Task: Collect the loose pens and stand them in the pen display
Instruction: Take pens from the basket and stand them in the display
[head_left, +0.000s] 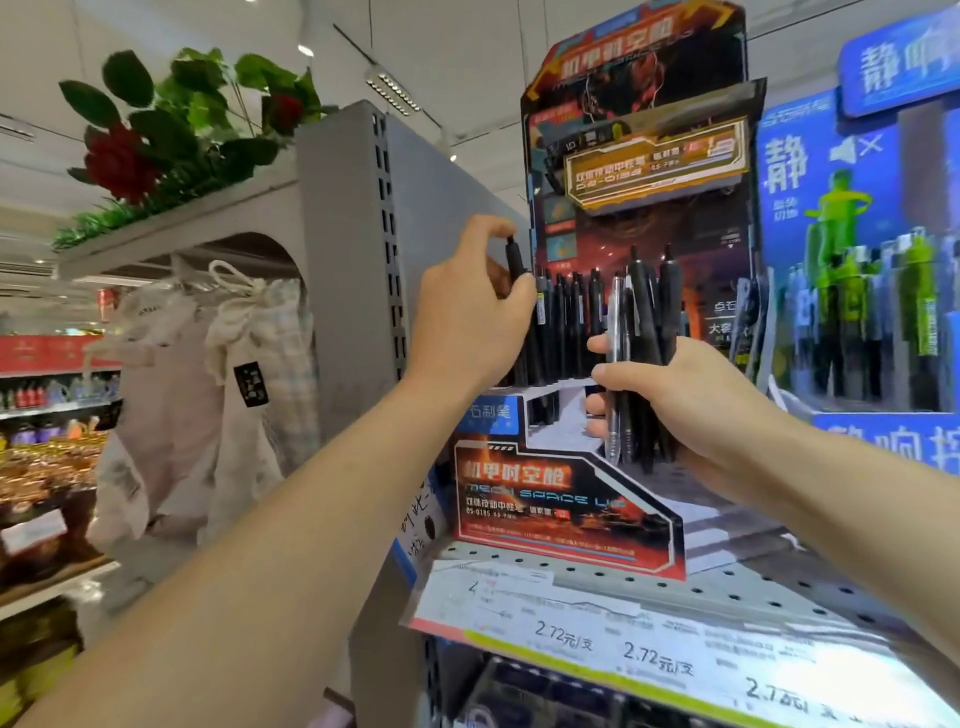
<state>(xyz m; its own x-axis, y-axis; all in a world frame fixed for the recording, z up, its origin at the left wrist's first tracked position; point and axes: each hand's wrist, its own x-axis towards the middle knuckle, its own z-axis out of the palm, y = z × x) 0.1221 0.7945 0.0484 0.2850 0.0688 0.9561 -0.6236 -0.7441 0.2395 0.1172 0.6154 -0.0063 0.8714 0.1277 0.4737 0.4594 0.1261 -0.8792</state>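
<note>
Nearest you, the shelf edge carries price tags reading 2.72. Your right hand clenches a bundle of pens upright as a ready supply. Your left hand pinches one black pen at the pen display's back left corner, probably to slot it; its front reads "MECH SPACE".

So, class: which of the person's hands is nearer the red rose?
Left. The left hand is raised right of the red rose; the right hand is farther right, gripping pens.
</note>
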